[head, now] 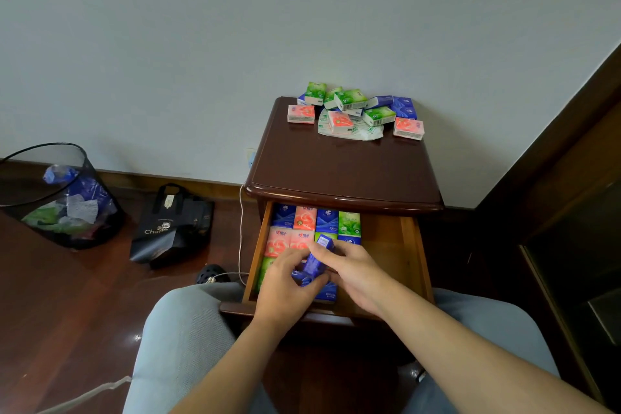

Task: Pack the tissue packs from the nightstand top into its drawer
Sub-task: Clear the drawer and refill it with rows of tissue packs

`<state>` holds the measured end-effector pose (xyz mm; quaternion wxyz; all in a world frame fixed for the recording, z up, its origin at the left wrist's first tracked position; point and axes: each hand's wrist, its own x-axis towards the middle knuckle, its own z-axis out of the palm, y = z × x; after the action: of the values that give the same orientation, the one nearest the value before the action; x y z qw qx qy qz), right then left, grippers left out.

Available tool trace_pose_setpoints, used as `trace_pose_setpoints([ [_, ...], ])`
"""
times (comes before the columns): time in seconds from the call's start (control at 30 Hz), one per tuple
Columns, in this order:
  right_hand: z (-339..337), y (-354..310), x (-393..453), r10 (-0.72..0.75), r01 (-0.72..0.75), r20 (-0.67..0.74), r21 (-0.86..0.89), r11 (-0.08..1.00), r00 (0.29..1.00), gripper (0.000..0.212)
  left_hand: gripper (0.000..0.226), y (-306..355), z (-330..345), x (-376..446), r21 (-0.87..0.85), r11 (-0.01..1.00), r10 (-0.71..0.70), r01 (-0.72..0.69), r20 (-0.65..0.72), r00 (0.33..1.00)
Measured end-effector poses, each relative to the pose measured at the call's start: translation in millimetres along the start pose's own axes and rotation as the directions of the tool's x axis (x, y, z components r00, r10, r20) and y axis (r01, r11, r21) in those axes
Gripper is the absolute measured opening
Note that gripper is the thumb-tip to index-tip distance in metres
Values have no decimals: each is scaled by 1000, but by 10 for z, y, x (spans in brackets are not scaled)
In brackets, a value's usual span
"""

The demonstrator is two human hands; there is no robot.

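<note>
I see a blue pack [316, 264] tilted over the open drawer [411, 245]. It is small and shiny. My left hand [285, 289] holds its near end and my right hand [353, 270] pinches its far end, so both grips are closed on it. Packs in the drawer [304, 218] fill the left side in rows; the right side is bare wood. More packs [356, 111] sit piled at the back of the nightstand [336, 165] top, by the wall.

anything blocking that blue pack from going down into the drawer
Nothing visible does. Both hands, left hand and right hand, hold the blue tissue pack over the open drawer, whose right side is bare wood.
</note>
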<state>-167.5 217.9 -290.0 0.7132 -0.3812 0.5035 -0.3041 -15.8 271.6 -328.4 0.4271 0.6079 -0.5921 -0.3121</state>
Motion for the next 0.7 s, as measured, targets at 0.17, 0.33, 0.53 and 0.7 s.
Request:
trace_pose_setpoints([
  [0.17,-64,2,-16,44,-43,-19,46,998,999,66,52,44,-7,-13,25,1000,-14,12,104,994],
  [0.33,-268,-5,48,73,-37,-240,151,988,968,87,62,66,-5,-17,261,965,-64,20,160,985],
  [0.53,-658,17,-27,75,-172,-323,-283,943,943,87,45,39,85,36,413,905,-163,105,108,981],
  [0.7,-750,146,-56,44,-220,-378,-437,872,925,70,46,43,144,89,524,840,-243,141,130,961],
])
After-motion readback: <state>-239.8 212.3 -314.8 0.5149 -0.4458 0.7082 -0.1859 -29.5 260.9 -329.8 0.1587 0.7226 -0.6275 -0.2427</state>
